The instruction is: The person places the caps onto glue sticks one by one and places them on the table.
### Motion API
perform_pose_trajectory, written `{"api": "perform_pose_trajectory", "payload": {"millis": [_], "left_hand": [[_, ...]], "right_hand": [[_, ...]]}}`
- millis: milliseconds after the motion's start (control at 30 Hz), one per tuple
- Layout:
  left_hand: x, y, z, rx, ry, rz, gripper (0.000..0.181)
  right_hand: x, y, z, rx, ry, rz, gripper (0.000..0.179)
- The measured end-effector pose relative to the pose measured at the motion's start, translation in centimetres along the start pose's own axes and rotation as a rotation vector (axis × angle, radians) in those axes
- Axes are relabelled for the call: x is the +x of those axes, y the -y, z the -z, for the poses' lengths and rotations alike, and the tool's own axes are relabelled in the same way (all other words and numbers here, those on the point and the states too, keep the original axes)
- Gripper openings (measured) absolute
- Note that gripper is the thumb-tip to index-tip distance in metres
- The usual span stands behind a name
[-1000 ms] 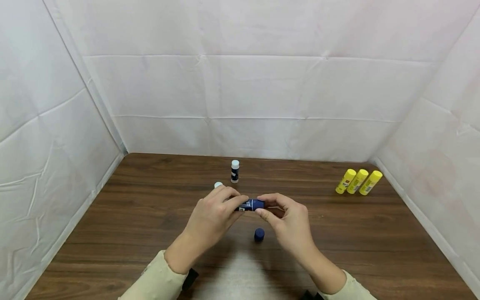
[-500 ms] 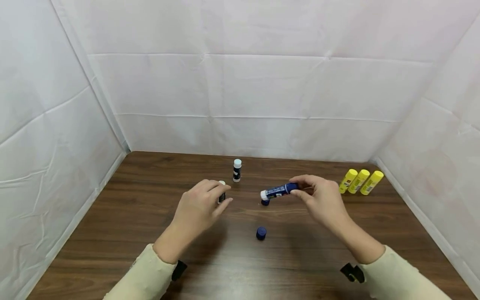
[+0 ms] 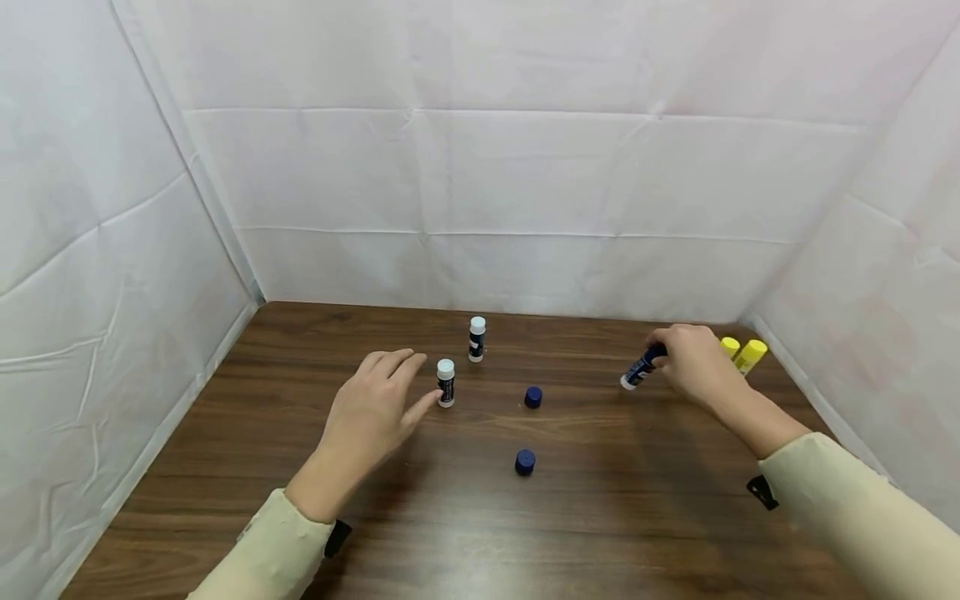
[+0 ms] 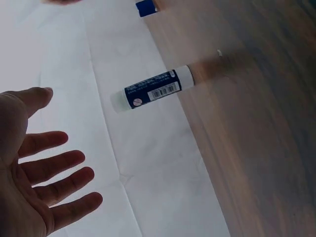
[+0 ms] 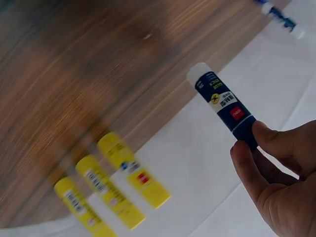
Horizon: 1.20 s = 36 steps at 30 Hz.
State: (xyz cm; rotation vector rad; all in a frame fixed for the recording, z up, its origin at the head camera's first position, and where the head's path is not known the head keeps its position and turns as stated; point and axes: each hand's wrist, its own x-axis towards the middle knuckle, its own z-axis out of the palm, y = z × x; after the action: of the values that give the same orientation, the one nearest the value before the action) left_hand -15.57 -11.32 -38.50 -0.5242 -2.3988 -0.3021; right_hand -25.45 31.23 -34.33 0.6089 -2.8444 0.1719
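Observation:
A dark blue glue stick (image 5: 224, 101) with a white base is pinched at its blue cap by my right hand (image 3: 693, 362), over the right part of the table. In the right wrist view its printed label faces the camera, and thumb and fingers press the cap end. My left hand (image 3: 371, 408) has its fingers spread and holds nothing. Right by its thumb stands an uncapped glue stick (image 3: 446, 385) with a dark label and pale top. Farther back, a second uncapped glue stick (image 3: 477, 340) stands upright. Two loose blue caps, a farther cap (image 3: 533, 397) and a nearer cap (image 3: 525, 462), sit mid-table.
Three yellow glue sticks (image 5: 133, 170) stand in a row at the table's back right, partly hidden behind my right hand in the head view. White cloth walls (image 3: 525, 167) enclose the brown wooden table (image 3: 450, 533) at the back and sides.
Both hands held the blue glue stick together; the left let go and drew back leftward. The right hand carried the stick rightward to beside the yellow ones, tilting it base down.

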Motion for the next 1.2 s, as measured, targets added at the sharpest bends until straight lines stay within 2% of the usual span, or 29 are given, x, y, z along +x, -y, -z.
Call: {"api": "perform_pose_trajectory", "payload": {"millis": [167,400,633,900,1200], "left_hand": [[-0.6,0.3,0.1,-0.021,0.030,0.006,0.044],[-1.3,0.5,0.2,-0.023,0.041,-0.007,0.037],[-1.8,0.7,-0.1,-0.022,0.034,-0.037,0.034],[-1.9,0.7,-0.5,-0.024,0.038,-0.044,0.034],[-1.7,0.7,-0.7,-0.014,0.047,-0.040,0.037]], "right_hand": [[0.7,-2.0,-0.5,-0.061,0.035,-0.008,0.019],[1.7,-3.5,-1.1,-0.112,0.024,0.028,0.010],[2.0,-4.6,-1.9,-0.146,0.059,0.000,0.019],[1.7,-5.0,-2.1,-0.184,0.054,-0.004,0.011],[1.6,-5.2,-2.2,-0.228,-0.007,0.027,0.013]]}}
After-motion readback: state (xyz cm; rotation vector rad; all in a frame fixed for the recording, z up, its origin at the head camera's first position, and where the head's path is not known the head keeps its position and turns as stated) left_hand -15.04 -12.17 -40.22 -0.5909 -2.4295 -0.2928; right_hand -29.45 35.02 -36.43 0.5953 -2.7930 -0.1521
